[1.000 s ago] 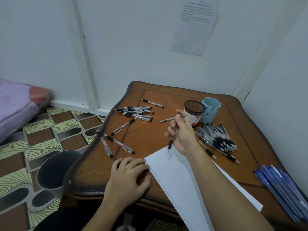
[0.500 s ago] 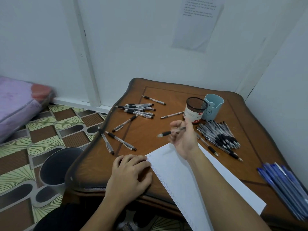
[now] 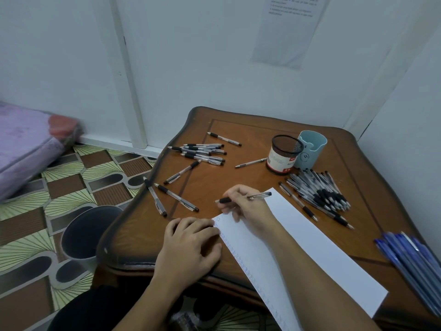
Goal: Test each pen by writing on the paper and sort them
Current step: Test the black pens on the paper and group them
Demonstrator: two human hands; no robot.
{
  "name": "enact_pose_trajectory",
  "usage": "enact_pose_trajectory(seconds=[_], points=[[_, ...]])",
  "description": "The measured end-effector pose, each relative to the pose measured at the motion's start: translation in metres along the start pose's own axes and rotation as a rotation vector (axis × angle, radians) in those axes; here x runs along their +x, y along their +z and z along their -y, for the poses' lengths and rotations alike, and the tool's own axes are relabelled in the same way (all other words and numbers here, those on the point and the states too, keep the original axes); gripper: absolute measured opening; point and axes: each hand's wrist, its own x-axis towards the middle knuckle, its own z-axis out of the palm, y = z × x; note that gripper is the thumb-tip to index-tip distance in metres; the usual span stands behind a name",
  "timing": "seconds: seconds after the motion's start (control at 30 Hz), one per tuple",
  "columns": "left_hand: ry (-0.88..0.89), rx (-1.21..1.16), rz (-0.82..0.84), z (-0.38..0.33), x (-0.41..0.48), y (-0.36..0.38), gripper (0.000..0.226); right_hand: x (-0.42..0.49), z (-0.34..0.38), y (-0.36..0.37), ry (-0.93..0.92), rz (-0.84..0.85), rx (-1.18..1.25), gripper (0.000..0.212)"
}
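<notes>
The right grip (image 3: 248,209) pinches a pen (image 3: 259,195) between thumb and fingers, tip pointing left, just off the far corner of the paper (image 3: 310,247) lying under its wrist. The left grip (image 3: 191,242), fingers relaxed, rests on the bench (image 3: 257,177) touching the paper's left edge. Right of the right grip lies a pen heap (image 3: 319,192); beyond it, a mesh cup (image 3: 284,154)

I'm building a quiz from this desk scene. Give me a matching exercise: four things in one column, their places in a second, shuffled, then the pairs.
Things: 1 mesh cup; 2 blue pens; 3 left hand; 4 held pen.
Places: A at the table's right edge; B in the right hand; C beside the light blue holder; D on the paper's left edge.
Pairs: 1-C, 2-A, 3-D, 4-B.
</notes>
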Motion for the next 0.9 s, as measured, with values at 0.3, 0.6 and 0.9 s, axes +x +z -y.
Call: enact_pose_trajectory(seconds=[0.3,0.6,0.9], points=[[-0.005,0.0,0.003,0.0,0.0,0.0,0.025,-0.004,-0.015,0.01,-0.1,-0.101,-0.227,0.043],[0.006,0.0,-0.017,0.0,0.0,0.001,0.023,-0.003,-0.017,0.011,-0.101,-0.063,-0.235,0.04],[0.008,0.001,-0.021,0.0,0.0,0.001,0.023,-0.002,-0.016,0.009,-0.088,-0.075,-0.191,0.035]])
